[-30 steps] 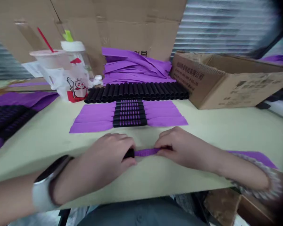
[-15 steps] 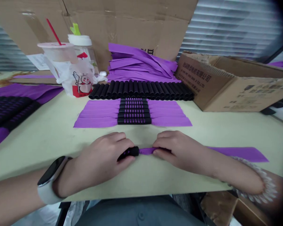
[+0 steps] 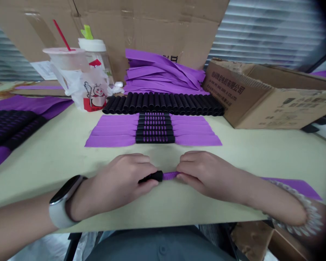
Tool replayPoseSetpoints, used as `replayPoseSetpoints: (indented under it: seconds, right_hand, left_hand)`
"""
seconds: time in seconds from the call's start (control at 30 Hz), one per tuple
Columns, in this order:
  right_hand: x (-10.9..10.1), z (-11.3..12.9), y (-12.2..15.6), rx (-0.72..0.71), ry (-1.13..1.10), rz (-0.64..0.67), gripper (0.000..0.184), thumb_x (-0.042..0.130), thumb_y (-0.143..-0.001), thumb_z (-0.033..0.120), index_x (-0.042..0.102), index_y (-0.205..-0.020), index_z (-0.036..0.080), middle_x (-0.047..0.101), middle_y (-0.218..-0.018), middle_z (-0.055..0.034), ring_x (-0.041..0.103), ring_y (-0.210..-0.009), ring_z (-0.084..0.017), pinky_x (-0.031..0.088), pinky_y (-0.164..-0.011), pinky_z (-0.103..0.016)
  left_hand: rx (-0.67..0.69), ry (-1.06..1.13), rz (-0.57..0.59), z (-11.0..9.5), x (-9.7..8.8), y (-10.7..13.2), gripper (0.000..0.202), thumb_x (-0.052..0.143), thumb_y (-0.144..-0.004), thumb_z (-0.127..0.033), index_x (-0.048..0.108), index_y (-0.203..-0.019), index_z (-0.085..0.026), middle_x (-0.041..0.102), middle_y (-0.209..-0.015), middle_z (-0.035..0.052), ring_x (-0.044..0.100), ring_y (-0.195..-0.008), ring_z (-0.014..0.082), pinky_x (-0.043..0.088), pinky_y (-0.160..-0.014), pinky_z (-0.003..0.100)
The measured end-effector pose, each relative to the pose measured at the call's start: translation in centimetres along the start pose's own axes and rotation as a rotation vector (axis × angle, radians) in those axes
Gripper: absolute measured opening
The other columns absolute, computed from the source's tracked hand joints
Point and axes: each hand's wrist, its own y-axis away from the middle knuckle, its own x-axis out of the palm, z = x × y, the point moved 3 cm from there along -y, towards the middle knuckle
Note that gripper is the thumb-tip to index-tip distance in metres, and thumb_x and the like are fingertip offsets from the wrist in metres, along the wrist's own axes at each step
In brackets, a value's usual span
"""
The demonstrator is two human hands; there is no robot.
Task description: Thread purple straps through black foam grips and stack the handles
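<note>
My left hand (image 3: 122, 183) is closed round a black ribbed tube (image 3: 153, 177) near the table's front edge. My right hand (image 3: 203, 172) pinches a purple webbing strap (image 3: 170, 175) that enters the tube's right end. The strap's far end (image 3: 301, 185) lies flat on the table behind my right wrist. Beyond my hands lie several finished straps with black tubes at their middle (image 3: 154, 131). Behind those sits a row of loose black tubes (image 3: 163, 103), and behind that a heap of purple straps (image 3: 163, 74).
A pale green table (image 3: 57, 156) holds a plastic cup with a red straw in a bag (image 3: 78, 78) at the back left. An open cardboard box (image 3: 263, 94) stands at the right. More purple straps with black tubes (image 3: 11, 127) lie at the left edge.
My hands have come closer together, and less purple strap shows between them. The strap's free end has slid along the table under my right forearm.
</note>
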Motion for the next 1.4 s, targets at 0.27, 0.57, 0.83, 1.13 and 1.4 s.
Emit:
replayPoseSetpoints:
  seconds: [0.27, 0.57, 0.83, 1.13, 1.4]
  right_hand:
    - [0.3, 0.2, -0.4, -0.017, -0.03, -0.025, 0.017, 0.058, -0.091, 0.014, 0.064, -0.075, 0.012, 0.054, -0.069, -0.0012, 0.05, -0.064, -0.014, 0.034, -0.06, -0.028]
    - [-0.3, -0.5, 0.5, 0.031, -0.103, -0.006, 0.017, 0.053, -0.092, 0.014, 0.069, -0.085, 0.015, 0.058, -0.074, -0.0026, 0.053, -0.071, -0.016, 0.038, -0.064, -0.028]
    - [0.2, 0.0, 0.0, -0.026, -0.032, 0.004, 0.019, 0.054, -0.093, 0.016, 0.064, -0.077, 0.013, 0.053, -0.071, -0.0017, 0.049, -0.067, -0.015, 0.036, -0.062, -0.028]
    - [0.6, 0.1, -0.6, -0.108, -0.007, -0.049, 0.024, 0.05, -0.091, 0.011, 0.06, -0.069, 0.012, 0.05, -0.068, -0.0019, 0.045, -0.066, -0.015, 0.035, -0.061, -0.028]
    - [-0.3, -1.0, 0.5, 0.009, -0.106, -0.029, 0.012, 0.057, -0.091, 0.016, 0.069, -0.088, 0.016, 0.058, -0.079, -0.003, 0.054, -0.074, -0.016, 0.039, -0.066, -0.028]
  left_hand:
    - [-0.052, -0.065, 0.039, -0.9, 0.2, -0.1, 0.018, 0.054, -0.092, -0.033, 0.067, -0.096, -0.021, 0.065, -0.085, 0.0018, 0.061, -0.079, 0.0188, 0.046, -0.071, 0.031]
    - [-0.153, 0.051, 0.025, 0.3, -0.2, 1.3, 0.023, 0.06, -0.088, -0.027, 0.064, -0.11, -0.028, 0.064, -0.098, 0.0, 0.061, -0.09, 0.0189, 0.046, -0.079, 0.031]
    - [-0.064, 0.173, 0.005, 0.2, -0.2, 0.7, 0.015, 0.057, -0.091, -0.024, 0.069, -0.098, -0.024, 0.061, -0.08, -0.0004, 0.058, -0.076, 0.015, 0.044, -0.067, 0.026]
    - [-0.06, 0.134, -0.033, -0.2, 0.0, 0.3, 0.017, 0.055, -0.092, -0.025, 0.071, -0.095, -0.02, 0.063, -0.078, 0.0015, 0.059, -0.074, 0.0165, 0.045, -0.067, 0.029]
    - [-0.046, -0.031, -0.013, 0.3, 0.1, 1.2, 0.027, 0.062, -0.088, -0.036, 0.063, -0.112, -0.023, 0.065, -0.097, 0.0038, 0.061, -0.087, 0.0209, 0.048, -0.076, 0.033]
